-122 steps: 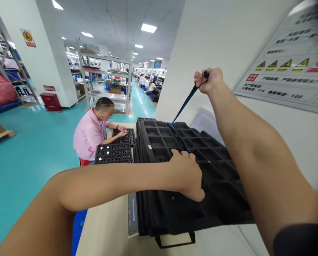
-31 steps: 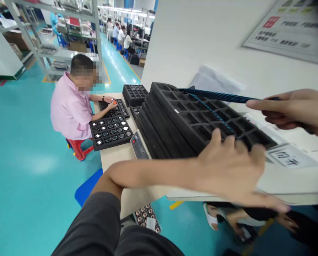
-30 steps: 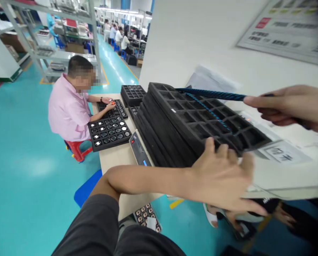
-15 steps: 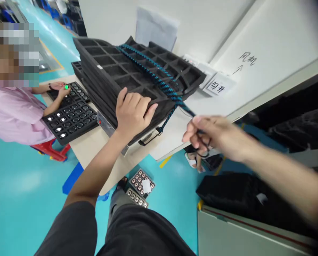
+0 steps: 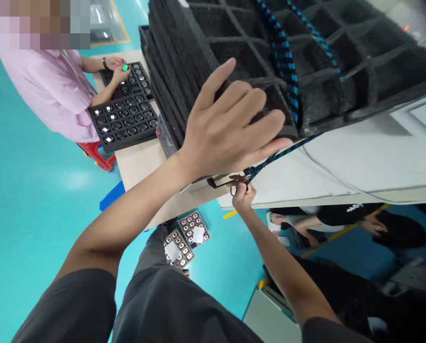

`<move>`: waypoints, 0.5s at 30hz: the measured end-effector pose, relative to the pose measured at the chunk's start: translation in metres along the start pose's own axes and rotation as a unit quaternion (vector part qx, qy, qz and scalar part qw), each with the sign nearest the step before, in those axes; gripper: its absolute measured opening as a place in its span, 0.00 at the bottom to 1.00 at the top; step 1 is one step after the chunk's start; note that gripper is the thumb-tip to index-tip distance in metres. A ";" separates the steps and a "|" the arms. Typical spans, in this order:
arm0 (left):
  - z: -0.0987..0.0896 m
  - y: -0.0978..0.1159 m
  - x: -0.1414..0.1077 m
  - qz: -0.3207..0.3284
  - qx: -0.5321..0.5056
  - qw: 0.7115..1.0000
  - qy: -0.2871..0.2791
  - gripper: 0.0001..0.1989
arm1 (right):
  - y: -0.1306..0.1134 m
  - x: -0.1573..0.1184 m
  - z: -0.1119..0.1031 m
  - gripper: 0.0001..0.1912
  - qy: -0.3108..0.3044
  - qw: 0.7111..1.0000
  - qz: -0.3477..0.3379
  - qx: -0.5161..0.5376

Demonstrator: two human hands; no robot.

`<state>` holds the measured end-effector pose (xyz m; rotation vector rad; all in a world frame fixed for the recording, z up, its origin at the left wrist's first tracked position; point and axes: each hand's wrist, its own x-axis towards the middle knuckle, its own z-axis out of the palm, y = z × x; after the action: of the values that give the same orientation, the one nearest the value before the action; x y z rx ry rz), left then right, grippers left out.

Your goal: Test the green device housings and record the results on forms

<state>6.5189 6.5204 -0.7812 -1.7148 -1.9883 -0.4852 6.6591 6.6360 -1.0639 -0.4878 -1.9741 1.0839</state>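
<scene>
A stack of black compartment trays (image 5: 234, 57) stands at the table edge, tilted in my view. A black-and-blue bungee cord (image 5: 287, 62) runs across its top and down over the near side. My left hand (image 5: 227, 124) lies on the stack's near corner, fingers spread, the fingertips partly over a compartment. Below that corner, my right hand (image 5: 244, 194) is closed on the cord's lower end, where a dark hook loop shows. The fingers hide part of this end. A thin dark metal handle or bracket sits close beside it.
A co-worker in a pink shirt (image 5: 52, 90) handles a small green-lit part over black trays (image 5: 127, 119) at left. Parts trays (image 5: 194, 224) with papers lie on the floor by my foot. Another person crouches beyond the white panel (image 5: 359, 171); a grey cabinet (image 5: 270, 314) stands lower right.
My right hand has come down and left with the cord end, from out at the right to below the stack's corner. My left hand stays on the stack, which now appears closer.
</scene>
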 end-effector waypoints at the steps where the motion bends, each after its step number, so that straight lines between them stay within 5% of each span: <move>1: 0.000 -0.001 0.001 0.017 0.008 1.000 0.009 0.30 | 0.005 -0.003 0.003 0.27 0.001 1.000 -0.004 0.002; 8: 0.002 -0.001 0.000 0.057 -0.028 0.998 0.012 0.31 | 0.030 -0.018 0.022 0.26 0.004 1.000 -0.013 -0.014; 15: 0.004 0.002 -0.004 0.101 0.015 0.991 0.087 0.33 | 0.044 -0.022 0.048 0.25 0.063 0.997 0.014 -0.036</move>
<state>6.5205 6.5198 -0.7870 -1.7684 -1.6720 -0.5103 6.6321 6.6212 -1.1250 -0.6081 -1.9059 0.9782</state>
